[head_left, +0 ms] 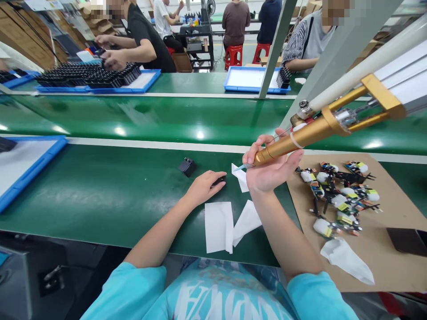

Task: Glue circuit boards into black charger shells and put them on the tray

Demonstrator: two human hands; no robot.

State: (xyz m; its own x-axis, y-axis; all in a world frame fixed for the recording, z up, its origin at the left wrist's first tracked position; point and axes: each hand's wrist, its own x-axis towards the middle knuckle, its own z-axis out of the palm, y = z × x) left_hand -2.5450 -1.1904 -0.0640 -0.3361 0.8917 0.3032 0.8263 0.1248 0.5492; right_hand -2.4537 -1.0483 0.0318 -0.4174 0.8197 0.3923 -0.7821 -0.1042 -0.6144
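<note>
My left hand (205,186) is closed on a small black part (218,181) at the middle of the green bench; the fingers hide much of it. Just behind that hand stands a black box-shaped housing (187,166). My right hand (271,166) is wrapped from below round a gold glue dispenser (283,146), which slants down to the left. Its pale blue nozzle tip (240,167) is above a white paper wipe (240,178), apart from the part in my left hand.
White wipes (218,226) lie near the front edge. Right, a cardboard sheet (393,200) bears several small wired assemblies (340,195), a crumpled wipe (347,262) and a dark flat object (407,241). A blue-rimmed tray (33,171) is at left. Co-workers sit beyond the green conveyor (167,118).
</note>
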